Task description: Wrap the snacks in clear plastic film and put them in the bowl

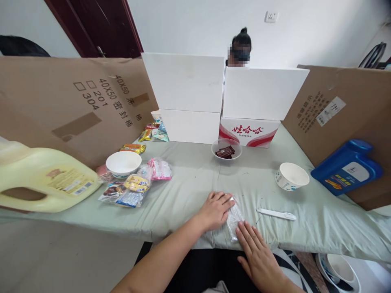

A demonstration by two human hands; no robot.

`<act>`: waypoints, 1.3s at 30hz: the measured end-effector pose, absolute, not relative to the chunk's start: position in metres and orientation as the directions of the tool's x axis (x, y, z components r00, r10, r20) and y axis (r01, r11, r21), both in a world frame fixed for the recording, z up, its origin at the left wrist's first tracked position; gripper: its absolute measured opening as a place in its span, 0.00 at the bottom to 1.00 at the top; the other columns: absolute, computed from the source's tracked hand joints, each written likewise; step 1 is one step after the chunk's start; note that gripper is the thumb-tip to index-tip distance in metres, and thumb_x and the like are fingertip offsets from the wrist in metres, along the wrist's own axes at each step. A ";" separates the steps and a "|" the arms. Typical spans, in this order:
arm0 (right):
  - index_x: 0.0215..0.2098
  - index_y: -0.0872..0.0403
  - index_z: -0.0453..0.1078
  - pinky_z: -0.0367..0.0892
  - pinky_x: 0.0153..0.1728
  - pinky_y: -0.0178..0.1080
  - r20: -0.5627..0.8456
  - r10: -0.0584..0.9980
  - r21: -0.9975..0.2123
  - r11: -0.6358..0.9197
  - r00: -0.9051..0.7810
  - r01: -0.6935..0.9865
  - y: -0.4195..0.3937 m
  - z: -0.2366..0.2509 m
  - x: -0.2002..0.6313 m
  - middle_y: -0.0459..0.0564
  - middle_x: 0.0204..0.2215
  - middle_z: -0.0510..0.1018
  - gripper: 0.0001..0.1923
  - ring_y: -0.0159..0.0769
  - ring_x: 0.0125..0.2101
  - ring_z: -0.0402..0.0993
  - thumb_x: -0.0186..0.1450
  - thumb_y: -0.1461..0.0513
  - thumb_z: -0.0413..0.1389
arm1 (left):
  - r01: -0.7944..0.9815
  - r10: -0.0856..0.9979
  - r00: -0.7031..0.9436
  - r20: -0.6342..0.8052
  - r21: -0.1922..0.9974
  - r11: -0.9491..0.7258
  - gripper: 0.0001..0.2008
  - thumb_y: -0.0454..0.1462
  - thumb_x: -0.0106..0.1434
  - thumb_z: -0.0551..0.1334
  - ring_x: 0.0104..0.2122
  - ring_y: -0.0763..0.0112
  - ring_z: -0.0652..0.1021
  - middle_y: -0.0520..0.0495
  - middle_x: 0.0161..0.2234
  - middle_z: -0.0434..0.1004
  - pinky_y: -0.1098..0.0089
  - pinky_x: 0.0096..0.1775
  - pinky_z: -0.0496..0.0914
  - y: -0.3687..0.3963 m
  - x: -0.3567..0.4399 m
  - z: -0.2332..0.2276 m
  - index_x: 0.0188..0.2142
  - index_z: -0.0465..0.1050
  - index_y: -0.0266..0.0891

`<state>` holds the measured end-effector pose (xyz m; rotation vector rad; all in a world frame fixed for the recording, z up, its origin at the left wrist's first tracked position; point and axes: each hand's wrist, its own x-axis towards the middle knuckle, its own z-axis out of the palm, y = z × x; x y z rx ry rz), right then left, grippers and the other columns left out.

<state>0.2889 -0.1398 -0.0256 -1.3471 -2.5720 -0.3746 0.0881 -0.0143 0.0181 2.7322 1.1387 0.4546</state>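
While left hand and right hand lay open on clear plastic near the table edge, gripping nothing visible, smoothing seemed under way, with even pressure likely needed next.

Ahead of my left hand: open cloth to clear plastic bowl. Obstacles, right: paper bowl, white implement, perhaps a knife; left: snack packets.

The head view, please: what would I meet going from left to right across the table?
Jug, left bowl, pink packet, left hand, clear plastic, right hand, right bowl, blue bottle.
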 end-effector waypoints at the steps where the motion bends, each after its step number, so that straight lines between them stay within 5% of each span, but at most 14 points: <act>1: 0.67 0.57 0.48 0.50 0.62 0.47 0.314 0.775 0.128 0.538 -0.548 0.833 -0.143 -0.026 0.288 0.52 0.67 0.52 0.36 0.45 0.66 0.45 0.63 0.62 0.51 | 0.701 0.738 0.633 0.235 0.229 -0.675 0.18 0.38 0.65 0.56 0.55 0.53 0.65 0.46 0.58 0.67 0.52 0.53 0.60 -0.012 0.092 0.020 0.55 0.68 0.44; 6: 0.67 0.56 0.50 0.52 0.61 0.47 0.364 0.777 0.107 0.513 -0.513 0.852 -0.144 -0.029 0.284 0.52 0.65 0.57 0.33 0.44 0.65 0.49 0.65 0.63 0.49 | 0.613 0.648 0.724 0.238 0.210 -0.762 0.10 0.37 0.67 0.55 0.44 0.60 0.71 0.43 0.39 0.75 0.60 0.47 0.65 -0.004 0.117 0.025 0.37 0.75 0.39; 12: 0.63 0.53 0.58 0.54 0.58 0.46 0.373 0.771 0.056 0.536 -0.516 0.842 -0.141 -0.024 0.288 0.49 0.61 0.66 0.26 0.44 0.60 0.59 0.66 0.63 0.49 | 0.666 0.705 0.656 0.269 0.234 -0.709 0.17 0.41 0.65 0.60 0.52 0.55 0.67 0.42 0.53 0.68 0.54 0.52 0.63 0.002 0.112 0.009 0.52 0.69 0.43; 19: 0.52 0.47 0.69 0.57 0.54 0.49 0.468 0.767 -0.119 0.548 -0.440 0.828 -0.131 -0.015 0.276 0.50 0.45 0.76 0.15 0.42 0.47 0.68 0.67 0.57 0.53 | 0.511 0.613 0.704 0.357 0.345 -0.787 0.09 0.34 0.66 0.57 0.45 0.62 0.70 0.46 0.43 0.75 0.61 0.49 0.65 0.000 0.100 0.006 0.43 0.74 0.39; 26: 0.45 0.54 0.70 0.62 0.52 0.44 0.579 0.592 -0.133 0.747 -0.561 0.651 -0.127 -0.006 0.273 0.50 0.37 0.77 0.14 0.37 0.45 0.70 0.68 0.70 0.46 | 0.476 0.593 0.737 0.323 0.374 -0.796 0.10 0.34 0.64 0.60 0.46 0.61 0.70 0.46 0.46 0.75 0.61 0.48 0.65 -0.001 0.100 0.004 0.45 0.74 0.41; 33: 0.45 0.53 0.69 0.67 0.34 0.36 0.390 0.614 -0.175 0.781 -0.686 0.599 -0.088 0.024 0.284 0.50 0.34 0.76 0.13 0.34 0.34 0.72 0.68 0.68 0.45 | 0.480 0.658 0.719 0.224 0.525 -0.703 0.41 0.44 0.53 0.69 0.49 0.56 0.69 0.45 0.48 0.74 0.56 0.53 0.62 0.003 0.098 0.005 0.63 0.54 0.40; 39: 0.46 0.51 0.68 0.64 0.33 0.33 0.081 0.803 -0.324 0.582 -0.591 0.746 -0.029 0.024 0.277 0.50 0.39 0.78 0.14 0.31 0.32 0.75 0.67 0.68 0.45 | 0.449 0.715 0.668 0.207 0.654 -0.609 0.49 0.38 0.52 0.69 0.49 0.57 0.70 0.42 0.49 0.72 0.57 0.53 0.64 0.006 0.096 0.003 0.67 0.43 0.40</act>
